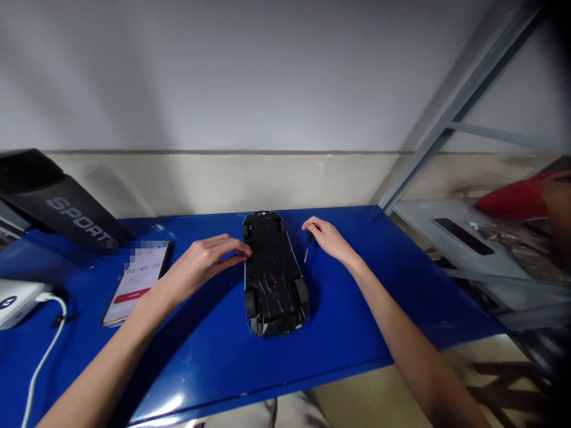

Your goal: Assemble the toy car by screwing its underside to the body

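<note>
"Where's the car [270, 261]?"

"Upside down on your worktop [348, 321]."

"And my left hand [214, 255]?"

"Left of the car, your fingertips touching its side; I can't tell whether they grip it."

"My right hand [325, 235]?"

"Right of the car, you have its fingers closed around a screwdriver [309, 239], tip pointing down."

"What else?"

"Your phone [138, 279] lies farther left of the car, partly hidden by your forearm."
</note>
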A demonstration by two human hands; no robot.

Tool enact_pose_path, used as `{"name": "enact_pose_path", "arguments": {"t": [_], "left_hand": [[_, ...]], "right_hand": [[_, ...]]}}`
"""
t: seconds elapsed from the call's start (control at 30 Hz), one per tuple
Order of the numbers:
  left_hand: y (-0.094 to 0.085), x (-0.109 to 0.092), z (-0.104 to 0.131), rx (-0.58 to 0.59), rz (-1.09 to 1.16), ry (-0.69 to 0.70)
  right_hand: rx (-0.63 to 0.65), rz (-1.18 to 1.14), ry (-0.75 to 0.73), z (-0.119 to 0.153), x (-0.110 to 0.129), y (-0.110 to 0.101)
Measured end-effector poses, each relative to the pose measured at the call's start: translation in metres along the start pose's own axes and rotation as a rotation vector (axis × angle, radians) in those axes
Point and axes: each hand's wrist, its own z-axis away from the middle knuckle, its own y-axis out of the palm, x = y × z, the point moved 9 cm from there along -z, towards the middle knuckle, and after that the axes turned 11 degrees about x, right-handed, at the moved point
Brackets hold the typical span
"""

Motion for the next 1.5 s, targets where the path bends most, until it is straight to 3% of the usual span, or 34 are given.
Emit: {"name": "enact_pose_path", "arguments": {"t": [0.57, 0.73, 1.1, 1.23, 1.37, 1.5], "left_hand": [[-0.005, -0.005, 0.001, 0.039, -0.129, 0.044], [-0.006, -0.011, 0.001, 0.112, -0.192, 0.078], [0.002, -0.001, -0.001, 0.183, -0.338, 0.048], [0.002, 0.001, -0.002, 0.139, -0.215, 0.033], [-0.001, 0.016, -0.003, -0.009, 0.09, -0.029], [0.016, 0.037, -0.003, -0.023, 0.384, -0.065]], "right_hand": [[-0.017, -0.009, 0.001, -0.001, -0.002, -0.001], [-0.025, -0.019, -0.003, 0.001, 0.001, -0.003], [-0.088, -0.111, -0.012, 0.001, -0.001, -0.009], [-0.144, -0.21, -0.007, 0.0, -0.009, -0.013], [-0.214, -0.368, 0.006, -0.001, -0.017, -0.019], [-0.27, -0.514, -0.025, 0.0, -0.007, -0.029]]}}
